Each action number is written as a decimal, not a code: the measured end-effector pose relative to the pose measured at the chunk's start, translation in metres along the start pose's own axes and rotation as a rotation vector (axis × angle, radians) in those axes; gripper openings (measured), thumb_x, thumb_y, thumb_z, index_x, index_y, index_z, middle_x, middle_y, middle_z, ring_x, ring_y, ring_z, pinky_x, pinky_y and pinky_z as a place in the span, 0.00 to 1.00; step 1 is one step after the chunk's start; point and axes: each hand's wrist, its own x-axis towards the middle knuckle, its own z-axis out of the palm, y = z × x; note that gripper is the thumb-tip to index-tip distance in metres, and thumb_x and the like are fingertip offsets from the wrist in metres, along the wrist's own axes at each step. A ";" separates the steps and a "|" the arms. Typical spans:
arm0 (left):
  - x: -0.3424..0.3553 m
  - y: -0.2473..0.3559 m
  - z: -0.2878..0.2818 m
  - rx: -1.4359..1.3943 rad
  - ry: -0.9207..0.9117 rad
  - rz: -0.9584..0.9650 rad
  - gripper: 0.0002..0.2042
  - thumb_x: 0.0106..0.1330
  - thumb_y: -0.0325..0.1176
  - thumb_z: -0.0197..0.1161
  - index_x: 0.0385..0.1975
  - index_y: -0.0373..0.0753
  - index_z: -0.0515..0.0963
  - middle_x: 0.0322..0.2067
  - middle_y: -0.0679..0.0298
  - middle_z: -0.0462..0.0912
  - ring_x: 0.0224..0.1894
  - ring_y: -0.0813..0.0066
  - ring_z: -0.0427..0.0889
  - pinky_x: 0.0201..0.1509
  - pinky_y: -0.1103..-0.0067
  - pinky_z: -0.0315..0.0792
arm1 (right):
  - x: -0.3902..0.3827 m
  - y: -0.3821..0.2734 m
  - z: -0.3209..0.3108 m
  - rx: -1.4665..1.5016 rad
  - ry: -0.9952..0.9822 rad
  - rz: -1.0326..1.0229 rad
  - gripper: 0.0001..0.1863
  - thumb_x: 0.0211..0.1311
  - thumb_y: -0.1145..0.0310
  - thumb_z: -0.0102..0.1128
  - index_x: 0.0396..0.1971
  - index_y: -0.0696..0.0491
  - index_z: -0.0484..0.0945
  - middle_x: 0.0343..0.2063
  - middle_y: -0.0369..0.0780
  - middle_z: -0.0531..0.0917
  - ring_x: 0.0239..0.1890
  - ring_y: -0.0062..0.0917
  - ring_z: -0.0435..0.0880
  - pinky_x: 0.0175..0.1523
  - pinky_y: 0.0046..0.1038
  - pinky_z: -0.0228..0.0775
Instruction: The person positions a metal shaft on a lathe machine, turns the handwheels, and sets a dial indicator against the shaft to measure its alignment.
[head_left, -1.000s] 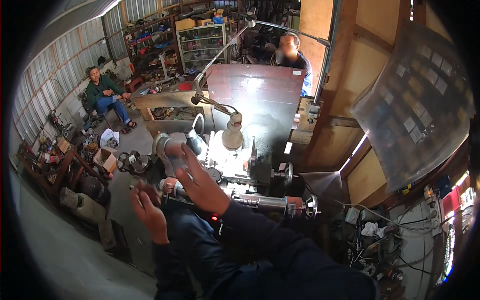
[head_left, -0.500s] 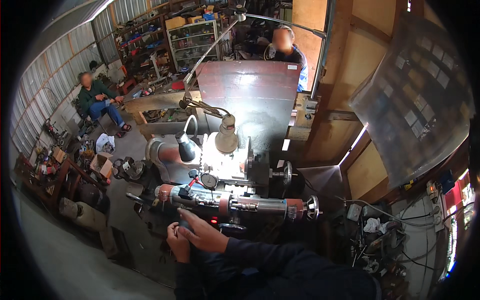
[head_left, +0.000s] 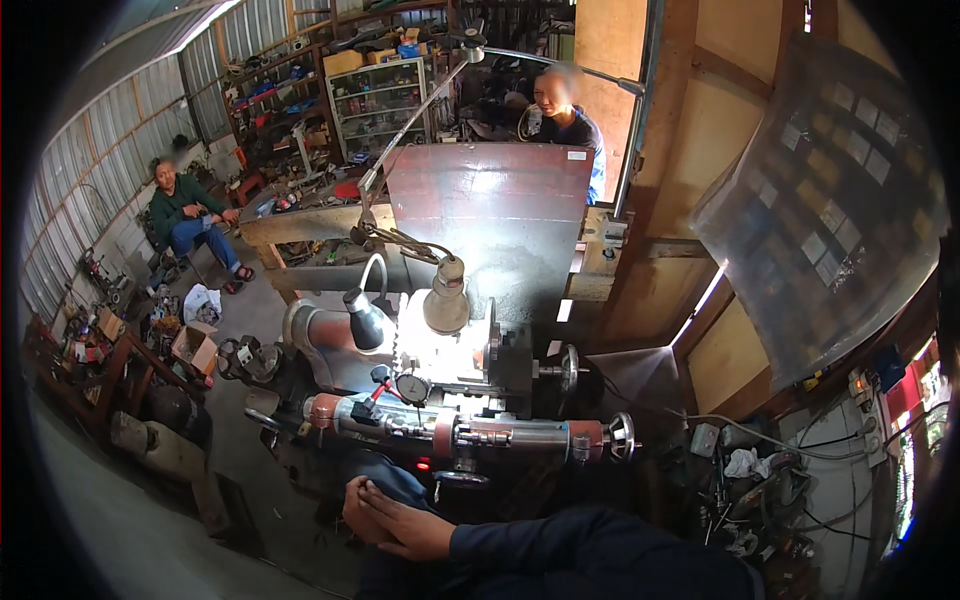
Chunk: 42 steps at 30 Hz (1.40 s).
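My two hands meet low in the middle, in front of the lathe-like machine [head_left: 520, 433]. My left hand [head_left: 358, 508] is closed, with its fingers curled and partly covered. Over it lies my right hand [head_left: 415, 528], its fingers stretched out against the left one. Whether anything small sits between the palms is hidden. Just beyond them shows dark blue cloth [head_left: 388, 478]. A round dial gauge [head_left: 412, 388] on a red-and-black holder stands at the machine, and two lamps, a black one [head_left: 369, 325] and a beige one [head_left: 447, 300], light its middle.
Handwheels [head_left: 622, 436] stick out from the machine. A tall metal sheet [head_left: 490, 215] stands behind it. One person [head_left: 567, 130] is behind the sheet; another [head_left: 188, 212] sits at the far left. Cables and tools lie about a bench [head_left: 840, 520] at right. A cardboard box [head_left: 194, 346] stands left.
My right hand has come down onto my left, and both sit slightly lower. The dark blue cloth now shows beyond them. The whole view has shifted a little.
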 end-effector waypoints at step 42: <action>0.017 0.238 -0.028 -2.074 -0.783 -0.504 0.14 0.80 0.36 0.38 0.32 0.38 0.68 0.07 0.67 0.60 0.07 0.78 0.55 0.24 0.88 0.66 | -0.049 -0.068 -0.166 -0.029 0.381 0.039 0.42 0.57 0.75 0.55 0.74 0.55 0.51 0.33 0.50 0.82 0.28 0.46 0.84 0.32 0.42 0.75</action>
